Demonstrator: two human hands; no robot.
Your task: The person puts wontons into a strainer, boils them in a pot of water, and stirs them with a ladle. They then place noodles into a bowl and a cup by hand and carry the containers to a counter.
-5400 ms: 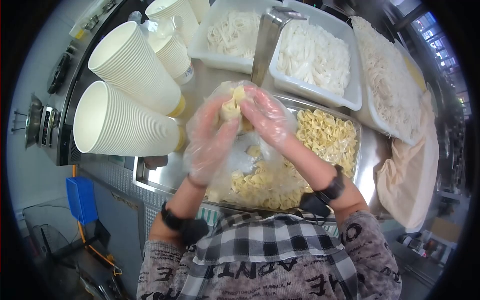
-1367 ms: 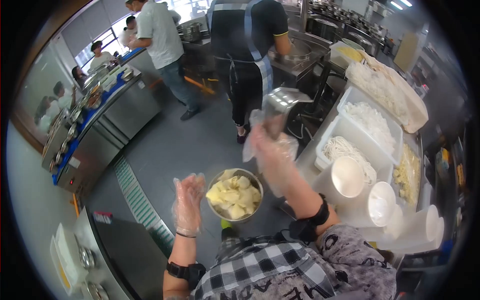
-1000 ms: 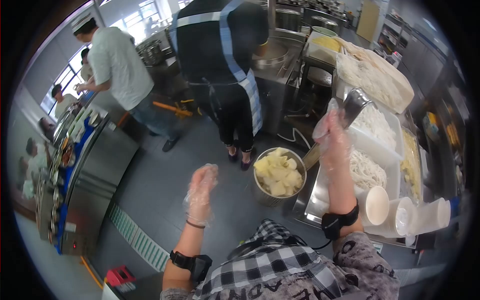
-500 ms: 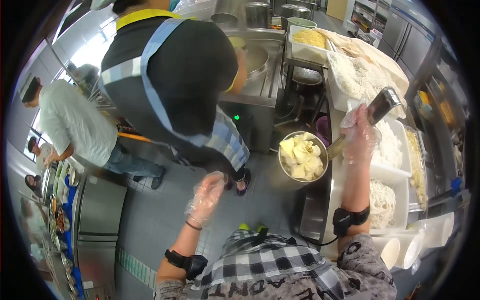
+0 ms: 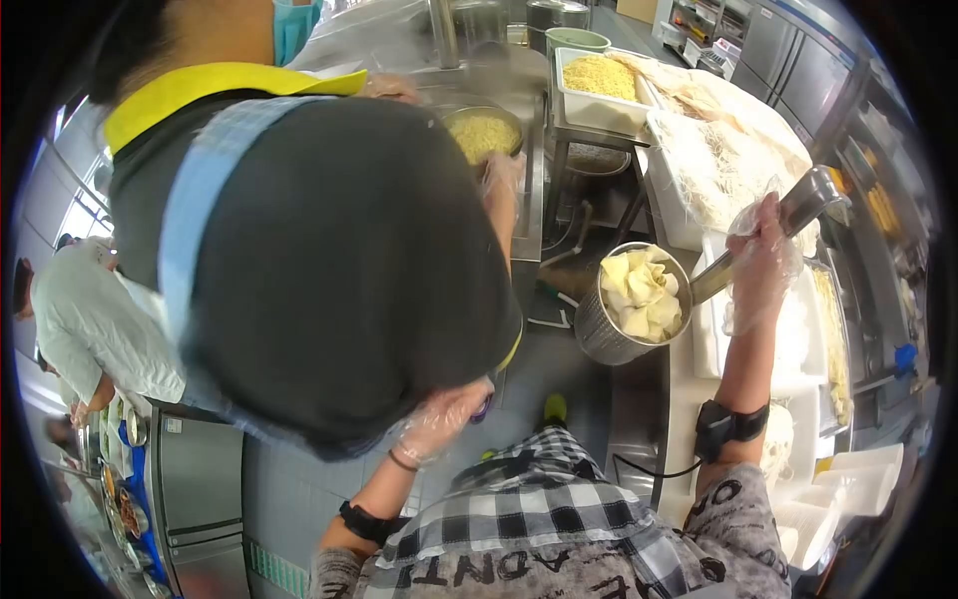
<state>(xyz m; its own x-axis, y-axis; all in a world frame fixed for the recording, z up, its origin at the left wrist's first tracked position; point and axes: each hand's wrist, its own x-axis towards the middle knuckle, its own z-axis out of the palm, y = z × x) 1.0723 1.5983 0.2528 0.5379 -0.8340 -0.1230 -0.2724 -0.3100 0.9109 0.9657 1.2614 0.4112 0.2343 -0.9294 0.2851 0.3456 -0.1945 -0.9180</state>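
Several tubs (image 5: 709, 344) line the counter (image 5: 683, 429); right hand (image 5: 762, 265) clenches strainer handle (image 5: 712, 280), left hand (image 5: 435, 424) unclear.

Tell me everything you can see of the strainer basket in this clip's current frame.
The strainer basket is a deep, round cup of silvery, metal-looking material, its wall pierced with small holes. A long, flat handle runs from its rim to a bent end. It is held mouth up, slightly tilted, above the floor beside the counter. Pale yellow folded dumplings fill it to the rim. The right hand, in a clear glove, grips the handle.
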